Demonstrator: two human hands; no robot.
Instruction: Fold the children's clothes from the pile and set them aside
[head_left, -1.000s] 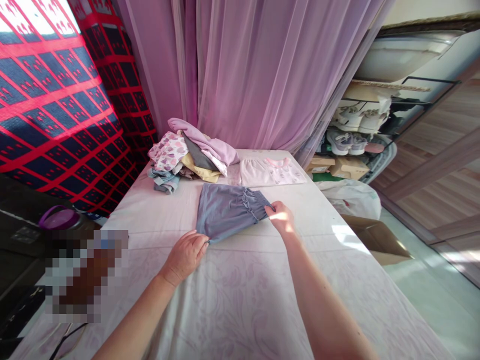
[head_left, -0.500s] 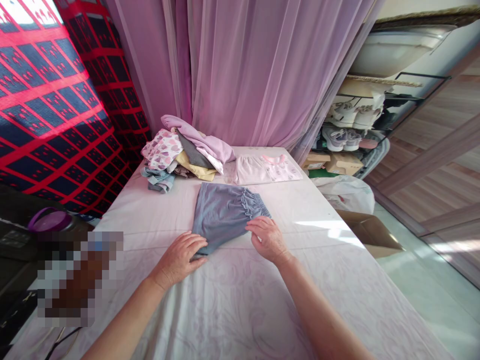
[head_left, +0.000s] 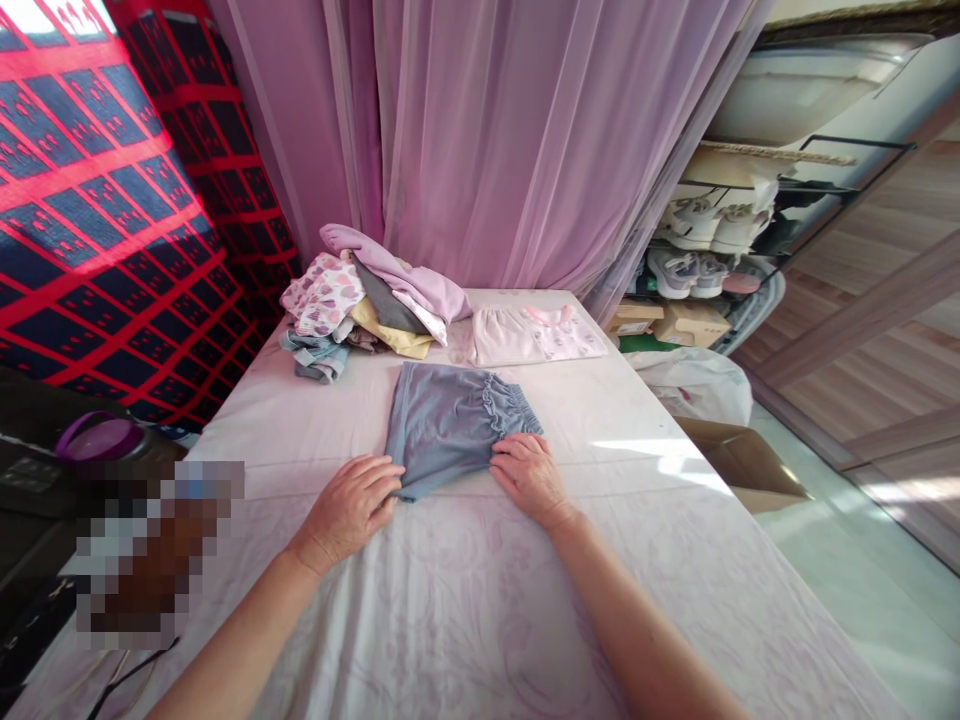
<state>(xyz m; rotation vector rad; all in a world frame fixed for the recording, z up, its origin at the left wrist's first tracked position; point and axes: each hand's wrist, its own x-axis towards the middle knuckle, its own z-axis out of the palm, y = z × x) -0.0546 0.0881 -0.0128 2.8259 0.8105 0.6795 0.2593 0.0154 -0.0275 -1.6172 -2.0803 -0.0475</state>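
A pair of blue-grey shorts with a ruffled elastic waistband lies nearly flat on the bed, the waistband towards the right. My left hand is at the near left corner by the hem, fingers together on top and thumb at the cloth's edge. At the near end of the waistband, my right hand has its fingers bent over the fabric; its thumb is hidden. Behind the shorts lie a folded pale pink garment and a patterned top with a pink neckline.
A heap of crumpled clothes sits at the far left of the bed. Purple curtains hang behind. On the right are a shoe rack with sneakers and an open cardboard box. A purple-lidded container stands left.
My left hand has shifted slightly left and up, and the near hem corner now sits a little further back. My right hand's fingers have settled lower onto the waistband.
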